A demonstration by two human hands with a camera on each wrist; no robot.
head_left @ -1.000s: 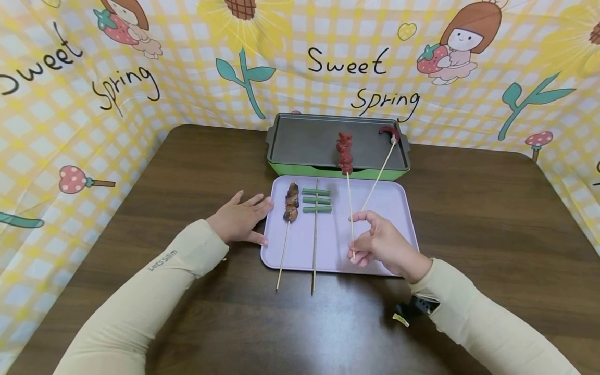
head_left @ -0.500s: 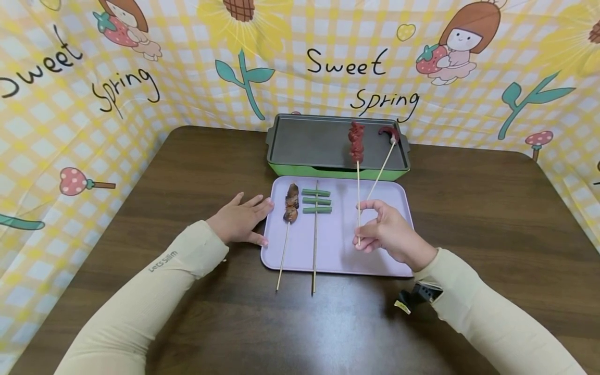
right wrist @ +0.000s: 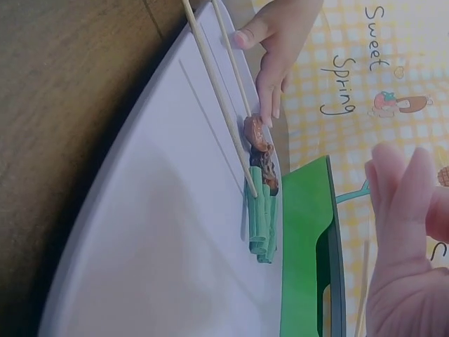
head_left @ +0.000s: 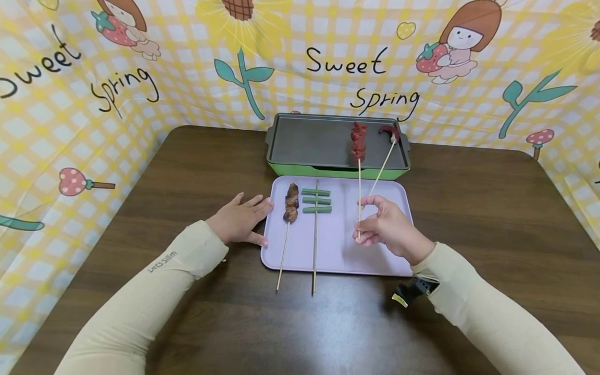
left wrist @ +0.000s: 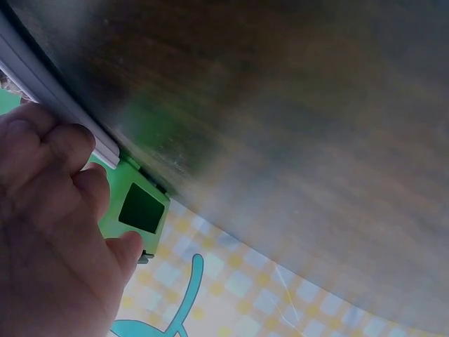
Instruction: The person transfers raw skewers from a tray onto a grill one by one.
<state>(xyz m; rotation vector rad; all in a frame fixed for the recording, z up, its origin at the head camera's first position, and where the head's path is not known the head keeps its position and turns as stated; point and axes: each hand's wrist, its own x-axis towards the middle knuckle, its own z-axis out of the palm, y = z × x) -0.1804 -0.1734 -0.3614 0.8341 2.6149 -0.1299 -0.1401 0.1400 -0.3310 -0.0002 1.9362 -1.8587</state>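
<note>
My right hand point(head_left: 391, 226) pinches the stick of a red meat skewer point(head_left: 358, 141) above the right part of the lilac tray point(head_left: 337, 255). The red pieces overlap the flat grill plate point(head_left: 309, 140) behind. Fingers spread, my left hand point(head_left: 240, 221) touches the tray's left rim. On the tray lie a skewer of brown, glossy pieces point(head_left: 291, 203) and a skewer with green stalks point(head_left: 316, 201) set crosswise, their sticks jutting past the front rim. A dark red, curled tentacle-like skewer point(head_left: 388, 133) lies on the plate's right end, its stick slanting down behind my right hand.
The green-sided grill point(head_left: 300, 170) stands right behind the tray, against a yellow checked cloth point(head_left: 187, 78). Brown wooden table point(head_left: 478, 219) extends on both sides and in front. A black strap device point(head_left: 414, 290) hangs under my right wrist.
My right hand has carried the red meat skewer rightward and forward, so its meat sits farther over the grill plate; movement slowed in the last half second. My left hand stays at the rim.
</note>
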